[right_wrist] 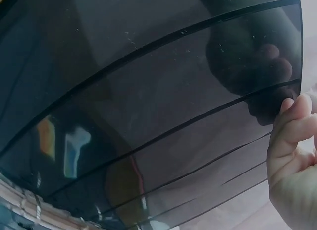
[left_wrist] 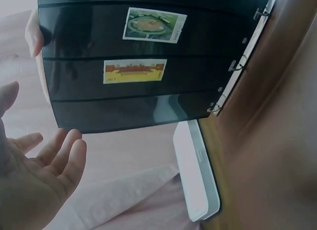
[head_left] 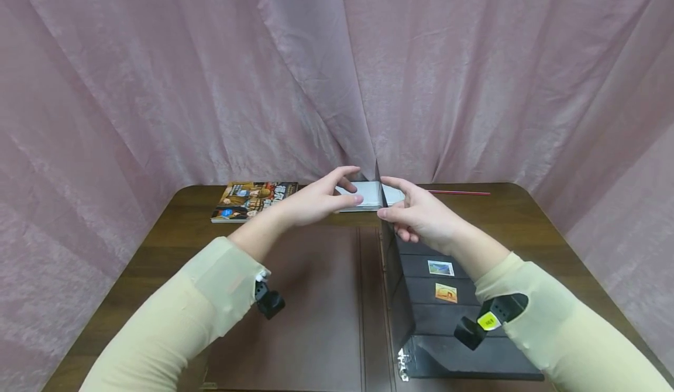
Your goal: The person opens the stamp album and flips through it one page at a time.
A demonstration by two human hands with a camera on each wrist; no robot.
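Note:
A black stamp album page (head_left: 397, 286) stands nearly upright in the open brown album (head_left: 316, 298), bound by metal rings at its inner edge. My right hand (head_left: 421, 216) pinches the page's outer edge between thumb and fingers. To the left of the page, my left hand (head_left: 321, 196) hovers with fingers spread and nothing in it. A green stamp (left_wrist: 155, 25) and a yellow-and-red stamp (left_wrist: 134, 71) sit in the page's strips in the left wrist view. On the black page lying at right are a blue stamp (head_left: 440, 268) and an orange stamp (head_left: 446, 292).
A colourful book (head_left: 253, 199) lies at the table's back left. Behind the page stands a white box (head_left: 363, 193), with a thin red stick (head_left: 458, 192) to its right. Pink curtains (head_left: 316, 76) hang behind the wooden table (head_left: 152, 257).

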